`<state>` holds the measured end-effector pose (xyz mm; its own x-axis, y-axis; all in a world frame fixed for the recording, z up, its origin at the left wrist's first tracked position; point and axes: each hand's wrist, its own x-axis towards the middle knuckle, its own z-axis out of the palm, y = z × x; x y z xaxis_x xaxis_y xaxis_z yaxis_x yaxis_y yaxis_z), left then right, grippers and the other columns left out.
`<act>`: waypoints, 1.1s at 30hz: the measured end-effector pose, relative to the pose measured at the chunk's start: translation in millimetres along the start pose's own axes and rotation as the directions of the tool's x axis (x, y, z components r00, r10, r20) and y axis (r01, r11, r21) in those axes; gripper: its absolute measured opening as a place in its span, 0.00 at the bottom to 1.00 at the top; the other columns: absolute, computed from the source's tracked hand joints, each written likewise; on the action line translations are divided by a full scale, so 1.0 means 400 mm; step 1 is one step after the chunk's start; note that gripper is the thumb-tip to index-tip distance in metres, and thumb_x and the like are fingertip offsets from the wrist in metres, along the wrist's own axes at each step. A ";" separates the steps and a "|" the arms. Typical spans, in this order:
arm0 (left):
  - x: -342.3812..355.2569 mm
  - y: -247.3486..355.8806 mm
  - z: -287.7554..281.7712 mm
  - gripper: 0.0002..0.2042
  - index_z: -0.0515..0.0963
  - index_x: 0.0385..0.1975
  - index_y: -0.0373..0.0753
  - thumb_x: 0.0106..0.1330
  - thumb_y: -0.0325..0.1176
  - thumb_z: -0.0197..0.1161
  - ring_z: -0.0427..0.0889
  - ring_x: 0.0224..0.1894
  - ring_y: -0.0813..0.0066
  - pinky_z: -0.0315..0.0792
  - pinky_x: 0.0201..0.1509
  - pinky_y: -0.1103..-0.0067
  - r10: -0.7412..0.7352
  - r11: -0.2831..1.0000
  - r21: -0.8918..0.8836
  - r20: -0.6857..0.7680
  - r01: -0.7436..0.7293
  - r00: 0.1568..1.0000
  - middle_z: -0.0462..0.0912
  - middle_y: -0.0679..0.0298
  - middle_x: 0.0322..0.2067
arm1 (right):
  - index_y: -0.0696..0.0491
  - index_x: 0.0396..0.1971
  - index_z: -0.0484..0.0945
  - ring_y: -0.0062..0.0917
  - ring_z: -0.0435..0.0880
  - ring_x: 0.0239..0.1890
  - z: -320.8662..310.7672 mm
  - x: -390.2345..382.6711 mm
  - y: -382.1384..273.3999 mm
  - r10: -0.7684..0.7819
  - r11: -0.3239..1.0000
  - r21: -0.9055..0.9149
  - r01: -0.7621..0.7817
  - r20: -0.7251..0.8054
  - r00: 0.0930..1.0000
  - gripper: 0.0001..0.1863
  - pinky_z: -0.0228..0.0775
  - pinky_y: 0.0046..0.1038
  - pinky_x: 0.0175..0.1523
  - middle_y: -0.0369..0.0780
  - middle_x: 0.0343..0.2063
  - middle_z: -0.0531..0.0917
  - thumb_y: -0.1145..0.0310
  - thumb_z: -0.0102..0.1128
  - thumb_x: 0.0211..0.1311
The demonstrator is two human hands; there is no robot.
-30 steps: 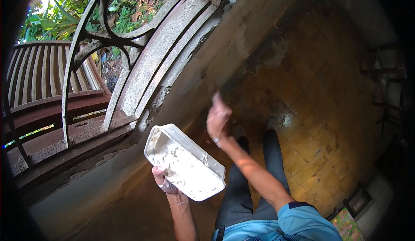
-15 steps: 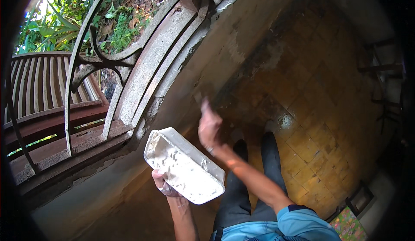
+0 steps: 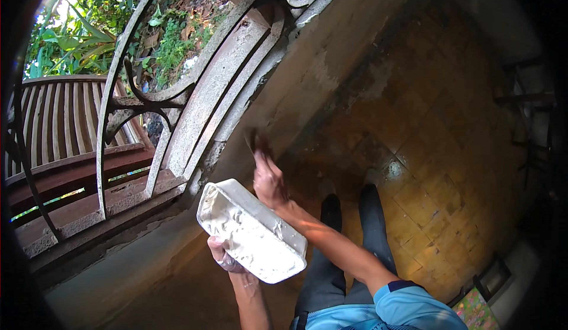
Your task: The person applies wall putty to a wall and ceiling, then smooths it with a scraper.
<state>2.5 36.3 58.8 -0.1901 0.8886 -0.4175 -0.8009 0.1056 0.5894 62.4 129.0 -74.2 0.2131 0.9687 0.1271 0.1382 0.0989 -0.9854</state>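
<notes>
Left hand (image 3: pixel 225 256) clasps plastic tub (image 3: pixel 253 204) by edge. Half-curled right hand (image 3: pixel 270 182), hold unclear, faces wall (image 3: pixel 313 87); floor (image 3: pixel 423 217) spreads toward three o'clock.

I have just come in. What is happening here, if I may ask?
A person's left hand holds a tub with white paste inside. The right hand is just past the tub, near the wall. A dark, blurred shape at its fingertips may be a tool, but I cannot tell.
</notes>
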 end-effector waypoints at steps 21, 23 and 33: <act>-0.011 0.048 -0.086 0.32 0.58 0.61 0.33 0.54 0.38 0.52 0.79 0.47 0.56 0.78 0.49 0.63 -0.024 1.000 -0.007 0.026 0.024 0.999 0.73 0.50 0.50 | 0.65 0.58 0.64 0.44 0.77 0.51 -0.110 0.215 0.158 0.041 0.989 -0.109 -0.098 -0.431 0.901 0.24 0.68 0.32 0.56 0.56 0.51 0.74 0.81 0.37 0.60; -0.009 0.031 -0.109 0.31 0.59 0.60 0.32 0.54 0.38 0.52 0.79 0.47 0.57 0.78 0.49 0.65 -0.023 1.000 -0.005 0.009 0.023 1.000 0.74 0.50 0.50 | 0.64 0.59 0.62 0.43 0.76 0.53 -0.068 0.224 0.245 0.155 0.977 -0.091 -0.191 -0.311 0.938 0.25 0.66 0.32 0.58 0.56 0.53 0.73 0.81 0.37 0.60; -0.018 0.068 -0.201 0.30 0.61 0.58 0.30 0.55 0.38 0.52 0.80 0.46 0.58 0.78 0.49 0.66 -0.012 1.000 0.026 0.045 0.011 0.999 0.75 0.50 0.48 | 0.67 0.59 0.62 0.45 0.72 0.56 0.063 -0.052 0.209 0.131 0.986 -0.056 -0.154 -0.297 0.946 0.30 0.69 0.32 0.55 0.59 0.56 0.68 0.89 0.41 0.50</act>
<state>-63.4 -3.2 22.4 -0.1550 0.9064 -0.3930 -0.7877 0.1266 0.6029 45.2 122.9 -161.9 0.5068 0.8617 0.0249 0.1581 -0.0645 -0.9853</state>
